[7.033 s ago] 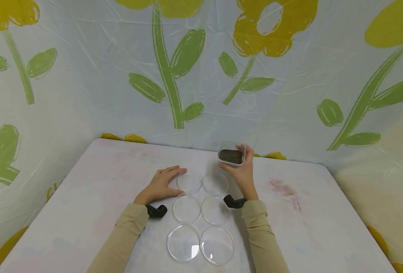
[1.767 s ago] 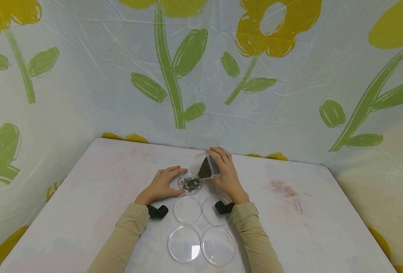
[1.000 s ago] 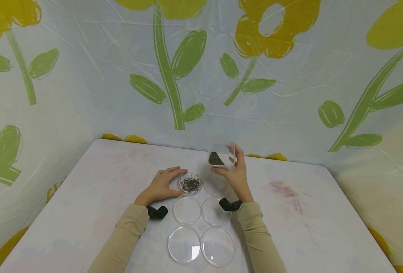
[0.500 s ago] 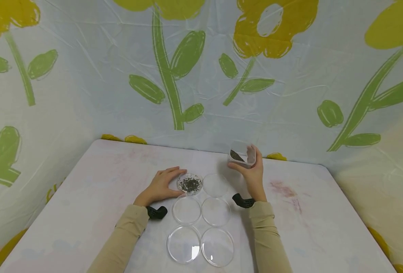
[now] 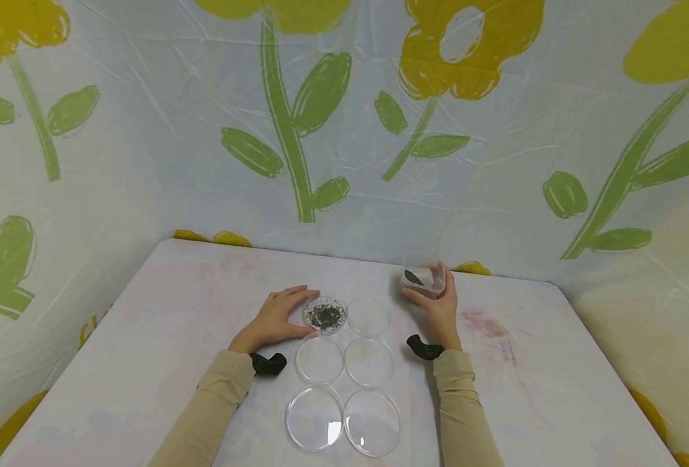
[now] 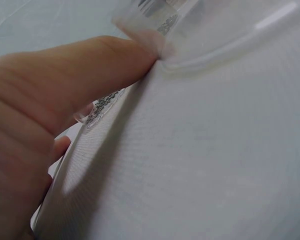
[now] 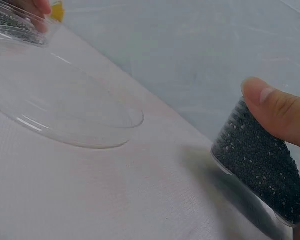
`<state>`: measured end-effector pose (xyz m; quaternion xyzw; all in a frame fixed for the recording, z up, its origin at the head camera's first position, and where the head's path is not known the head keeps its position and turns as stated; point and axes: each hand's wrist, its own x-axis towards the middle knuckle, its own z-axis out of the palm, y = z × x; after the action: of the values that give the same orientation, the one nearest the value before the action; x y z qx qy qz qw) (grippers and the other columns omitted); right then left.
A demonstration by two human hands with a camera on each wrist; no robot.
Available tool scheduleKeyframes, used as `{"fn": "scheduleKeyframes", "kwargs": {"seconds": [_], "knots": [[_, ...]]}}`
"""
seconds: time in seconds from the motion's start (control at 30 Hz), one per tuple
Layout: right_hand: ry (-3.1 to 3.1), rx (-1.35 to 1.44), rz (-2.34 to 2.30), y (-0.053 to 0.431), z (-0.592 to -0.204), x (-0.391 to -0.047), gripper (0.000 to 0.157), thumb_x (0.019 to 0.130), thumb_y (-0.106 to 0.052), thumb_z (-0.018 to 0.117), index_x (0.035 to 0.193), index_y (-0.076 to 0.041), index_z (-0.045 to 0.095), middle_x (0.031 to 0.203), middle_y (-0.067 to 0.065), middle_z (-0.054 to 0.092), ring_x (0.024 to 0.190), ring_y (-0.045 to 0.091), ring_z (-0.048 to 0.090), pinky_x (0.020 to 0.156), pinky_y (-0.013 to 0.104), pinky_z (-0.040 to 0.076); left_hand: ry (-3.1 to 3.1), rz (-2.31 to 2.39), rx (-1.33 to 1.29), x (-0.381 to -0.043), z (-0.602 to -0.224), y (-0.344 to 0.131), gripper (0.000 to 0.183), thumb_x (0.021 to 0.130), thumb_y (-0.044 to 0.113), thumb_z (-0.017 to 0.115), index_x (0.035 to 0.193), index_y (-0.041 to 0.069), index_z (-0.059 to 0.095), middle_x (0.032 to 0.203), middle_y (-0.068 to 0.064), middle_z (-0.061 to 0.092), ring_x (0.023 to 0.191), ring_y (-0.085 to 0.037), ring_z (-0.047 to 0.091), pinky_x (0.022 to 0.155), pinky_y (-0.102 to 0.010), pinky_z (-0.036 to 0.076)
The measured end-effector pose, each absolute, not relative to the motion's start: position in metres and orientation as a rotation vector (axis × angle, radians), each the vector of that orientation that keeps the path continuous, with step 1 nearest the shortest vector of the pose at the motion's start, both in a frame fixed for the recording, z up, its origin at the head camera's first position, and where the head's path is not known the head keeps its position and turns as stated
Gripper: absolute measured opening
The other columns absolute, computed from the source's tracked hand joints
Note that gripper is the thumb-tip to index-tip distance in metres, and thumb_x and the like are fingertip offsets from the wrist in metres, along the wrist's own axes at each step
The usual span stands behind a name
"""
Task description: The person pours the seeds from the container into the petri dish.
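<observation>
My left hand [image 5: 277,316] holds the edge of a clear petri dish [image 5: 344,322] at the far left of a group of dishes, thumb and index finger at its near and far sides. Dark small seeds [image 5: 326,316] are scattered over the dish's bottom. In the left wrist view the thumb [image 6: 105,60] touches a dish rim; other fingers are mostly hidden. To the right, my right hand [image 5: 441,311] grips a clear plastic box [image 5: 434,283] just above the table. Dark seeds [image 7: 262,165] are heaped against one side of the box.
Beside the seeded dish lies a bare petri dish [image 5: 369,318]. Several more clear dishes [image 5: 319,358] stand nearer me in two columns, close together. A white tabletop [image 5: 531,363] surrounds them, and a flower-printed cloth [image 5: 368,214] hangs behind its far edge.
Earlier the right hand tipped the box over the far left dish, and seeds came out into it. The box has since been turned back and moved right and down. The left hand stays put.
</observation>
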<state>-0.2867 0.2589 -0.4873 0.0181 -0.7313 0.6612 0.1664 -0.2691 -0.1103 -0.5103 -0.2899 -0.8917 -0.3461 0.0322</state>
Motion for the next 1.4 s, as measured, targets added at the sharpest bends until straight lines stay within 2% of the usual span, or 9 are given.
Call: {"fn": "scheduleKeyframes", "kwargs": {"seconds": [0.1, 0.43, 0.53, 0.67, 0.87, 1.0, 1.13, 1.27, 1.4], "knots": [[-2.145, 0.060, 1.828, 0.262, -0.494, -0.289, 0.102, 0.077, -0.008, 0.086, 0.157, -0.016, 0.024, 0.155, 0.008, 0.034, 0.143, 0.023, 0.028, 0.114, 0.042, 0.024, -2.753, -1.066, -0.889, -0.269, -0.509, -0.110, 0.076, 0.078, 0.043, 0.081, 0.144, 0.019, 0.052, 0.151, -0.011, 0.044, 0.141, -0.030, 0.036, 0.108, -0.055, 0.025], [-2.264, 0.003, 1.847, 0.253, -0.469, -0.273, 0.100, 0.081, -0.009, 0.082, 0.157, -0.005, 0.017, 0.155, 0.021, 0.030, 0.140, 0.034, 0.032, 0.112, 0.044, 0.028, -2.752, -1.067, -0.887, -0.269, -0.510, -0.109, 0.076, 0.078, 0.044, 0.081, 0.144, 0.019, 0.052, 0.151, -0.012, 0.044, 0.141, -0.031, 0.036, 0.108, -0.055, 0.026], [-2.254, -0.038, 1.830, 0.255, -0.473, -0.273, 0.107, 0.081, -0.012, 0.083, 0.158, -0.006, 0.010, 0.160, 0.019, 0.020, 0.145, 0.032, 0.024, 0.115, 0.045, 0.023, -2.752, -1.061, -0.891, -0.268, -0.508, -0.109, 0.077, 0.078, 0.044, 0.081, 0.145, 0.019, 0.052, 0.151, -0.013, 0.044, 0.141, -0.031, 0.036, 0.108, -0.055, 0.026], [-2.197, -0.102, 1.827, 0.256, -0.488, -0.275, 0.115, 0.081, -0.020, 0.084, 0.159, -0.013, 0.000, 0.165, 0.008, 0.006, 0.150, 0.021, 0.007, 0.118, 0.040, 0.015, -2.749, -1.059, -0.894, -0.266, -0.507, -0.109, 0.077, 0.078, 0.043, 0.081, 0.145, 0.018, 0.052, 0.150, -0.014, 0.044, 0.140, -0.032, 0.036, 0.108, -0.055, 0.026], [-2.059, -0.042, 1.736, 0.248, -0.497, -0.270, 0.109, 0.084, -0.020, 0.081, 0.158, -0.011, 0.001, 0.164, 0.004, 0.008, 0.150, 0.014, 0.004, 0.119, 0.033, 0.008, -2.741, -1.053, -0.906, -0.265, -0.506, -0.109, 0.076, 0.079, 0.043, 0.081, 0.145, 0.017, 0.051, 0.150, -0.015, 0.044, 0.140, -0.033, 0.037, 0.107, -0.056, 0.026], [-1.963, 0.006, 1.636, 0.236, -0.484, -0.255, 0.101, 0.083, -0.017, 0.082, 0.156, -0.005, 0.013, 0.161, 0.013, 0.015, 0.150, 0.020, 0.010, 0.119, 0.041, 0.009, -2.748, -1.044, -0.895, -0.264, -0.506, -0.110, 0.077, 0.079, 0.043, 0.080, 0.145, 0.018, 0.051, 0.151, -0.015, 0.043, 0.140, -0.033, 0.037, 0.108, -0.056, 0.025], [-1.807, 0.144, 1.499, 0.226, -0.472, -0.242, 0.083, 0.080, -0.004, 0.081, 0.146, 0.007, 0.032, 0.150, 0.025, 0.031, 0.143, 0.031, 0.025, 0.118, 0.046, 0.016, -2.737, -1.067, -0.909, -0.264, -0.506, -0.109, 0.077, 0.079, 0.043, 0.081, 0.145, 0.018, 0.051, 0.151, -0.015, 0.043, 0.140, -0.034, 0.037, 0.107, -0.057, 0.026], [-1.679, 0.342, 1.329, 0.223, -0.471, -0.242, 0.060, 0.079, 0.006, 0.077, 0.130, 0.016, 0.047, 0.133, 0.032, 0.048, 0.129, 0.039, 0.043, 0.114, 0.044, 0.026, -2.734, -1.055, -0.913, -0.265, -0.509, -0.109, 0.076, 0.079, 0.043, 0.081, 0.145, 0.019, 0.051, 0.151, -0.014, 0.043, 0.140, -0.033, 0.036, 0.107, -0.056, 0.026], [-1.615, 0.510, 1.211, 0.225, -0.475, -0.250, 0.036, 0.082, 0.006, 0.072, 0.112, 0.018, 0.059, 0.114, 0.030, 0.061, 0.112, 0.039, 0.056, 0.105, 0.038, 0.039, -2.731, -1.046, -0.907, -0.267, -0.511, -0.110, 0.077, 0.079, 0.044, 0.081, 0.145, 0.019, 0.051, 0.150, -0.014, 0.044, 0.140, -0.032, 0.037, 0.107, -0.056, 0.026]]}}
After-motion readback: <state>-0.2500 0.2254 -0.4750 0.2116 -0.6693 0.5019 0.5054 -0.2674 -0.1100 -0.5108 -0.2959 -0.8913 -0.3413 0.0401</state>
